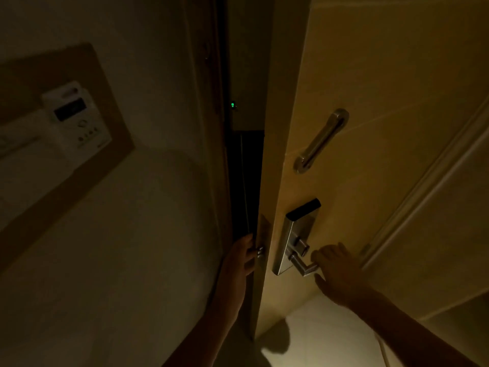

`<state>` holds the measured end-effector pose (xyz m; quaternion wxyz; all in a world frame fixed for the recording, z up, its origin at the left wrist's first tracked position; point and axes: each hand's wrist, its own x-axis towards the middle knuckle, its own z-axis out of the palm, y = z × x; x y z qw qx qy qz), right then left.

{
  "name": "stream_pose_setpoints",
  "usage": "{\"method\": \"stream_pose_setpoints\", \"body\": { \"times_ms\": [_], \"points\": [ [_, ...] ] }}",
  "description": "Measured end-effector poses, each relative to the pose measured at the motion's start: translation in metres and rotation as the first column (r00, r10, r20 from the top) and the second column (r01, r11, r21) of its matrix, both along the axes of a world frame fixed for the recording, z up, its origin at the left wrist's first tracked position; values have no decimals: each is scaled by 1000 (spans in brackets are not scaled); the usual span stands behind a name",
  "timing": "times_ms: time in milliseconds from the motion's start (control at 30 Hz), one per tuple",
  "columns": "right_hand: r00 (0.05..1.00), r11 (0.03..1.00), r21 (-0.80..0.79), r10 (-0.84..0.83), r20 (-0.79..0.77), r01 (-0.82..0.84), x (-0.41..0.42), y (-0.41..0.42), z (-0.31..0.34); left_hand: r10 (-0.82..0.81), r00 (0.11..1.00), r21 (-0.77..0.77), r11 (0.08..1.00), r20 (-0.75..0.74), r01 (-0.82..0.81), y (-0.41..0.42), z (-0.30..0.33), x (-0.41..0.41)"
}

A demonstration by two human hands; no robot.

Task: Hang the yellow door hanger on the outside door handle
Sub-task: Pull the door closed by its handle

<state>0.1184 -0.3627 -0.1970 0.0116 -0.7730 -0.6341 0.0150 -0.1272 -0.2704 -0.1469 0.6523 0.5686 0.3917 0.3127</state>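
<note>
Door standing ajar, hanger unseen.
Left hand reaching past its edge at eleven o'clock, grip indeterminable; right hand gripping handle.

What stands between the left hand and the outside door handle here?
The door's edge: the left hand reaches round it through the gap. The outside handle is hidden behind the door; no yellow hanger shows.

Tan door; silver lever handle; white wall panel; green light.
</note>
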Motion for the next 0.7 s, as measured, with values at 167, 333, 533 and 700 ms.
{"method": "stream_pose_setpoints", "body": {
  "times_ms": [167,333,533,700],
  "points": [
    [993,993,-113,-5,119,19,-16,86,7,139,985,-55,988,-101,-145,55,-5,-8],
    [998,993,-107,-57,-4,56,-27,161,7,180,976,-19,983,-127,-184,115,4,9],
    [976,995,-98,-35,-213,14,-13,232,-6,282,957,18,959,-71,-281,167,10,41],
    [939,993,-115,-75,-336,38,-8,282,-6,437,899,-49,897,-33,-438,202,7,70]
  ]
}}
